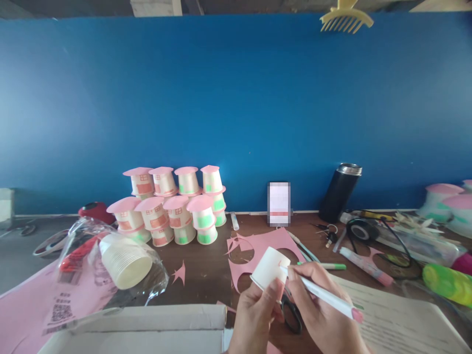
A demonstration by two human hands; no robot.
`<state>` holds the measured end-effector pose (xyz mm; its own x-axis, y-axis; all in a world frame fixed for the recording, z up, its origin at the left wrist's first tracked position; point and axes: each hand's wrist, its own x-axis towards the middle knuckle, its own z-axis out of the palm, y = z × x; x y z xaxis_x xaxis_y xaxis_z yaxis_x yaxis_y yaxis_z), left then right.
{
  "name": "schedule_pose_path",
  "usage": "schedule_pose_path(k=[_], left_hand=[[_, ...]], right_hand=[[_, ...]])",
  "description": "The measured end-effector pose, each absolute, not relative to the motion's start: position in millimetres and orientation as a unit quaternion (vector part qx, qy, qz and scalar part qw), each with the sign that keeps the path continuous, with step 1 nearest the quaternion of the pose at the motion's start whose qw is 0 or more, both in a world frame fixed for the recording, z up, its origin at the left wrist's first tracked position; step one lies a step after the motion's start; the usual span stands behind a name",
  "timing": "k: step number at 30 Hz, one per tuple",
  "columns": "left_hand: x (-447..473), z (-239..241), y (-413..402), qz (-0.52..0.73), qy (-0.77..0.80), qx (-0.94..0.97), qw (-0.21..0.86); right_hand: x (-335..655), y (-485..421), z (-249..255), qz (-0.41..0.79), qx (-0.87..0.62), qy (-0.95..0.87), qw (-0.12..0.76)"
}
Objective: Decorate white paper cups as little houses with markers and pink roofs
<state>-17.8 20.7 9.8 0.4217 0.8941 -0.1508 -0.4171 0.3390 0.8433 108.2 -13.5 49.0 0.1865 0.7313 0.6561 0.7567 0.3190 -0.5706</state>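
My left hand [258, 312] grips a white paper cup [268, 268], tilted upside down with its rim toward the lower left. A patch of red colour shows on the cup near my left thumb. In my right hand [319, 300] is a white marker pen [328, 298] with a pink end, its tip against the cup's side. Beneath the cup lies pink paper [283, 241] with round holes cut out. Black-handled scissors [292, 314] lie partly hidden behind my hands. A green-ended marker [334, 266] rests just beyond my right hand.
Stacked cups with pink paper roofs [201, 216] stand at the left back. A plastic bag of nested cups [127, 263] lies nearer, behind a white box [147, 329]. Rightward are a black bottle [339, 191], keys [331, 236], a glue tube [365, 265] and a printed sheet [398, 314].
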Motion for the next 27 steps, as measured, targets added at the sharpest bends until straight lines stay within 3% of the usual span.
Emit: schedule_pose_path(k=[27], left_hand=[[-16.3,7.5,21.0,0.446,0.314,0.36,0.758]], right_hand=[[104.9,-13.7,51.1,-0.035,-0.585,-0.649,0.485]])
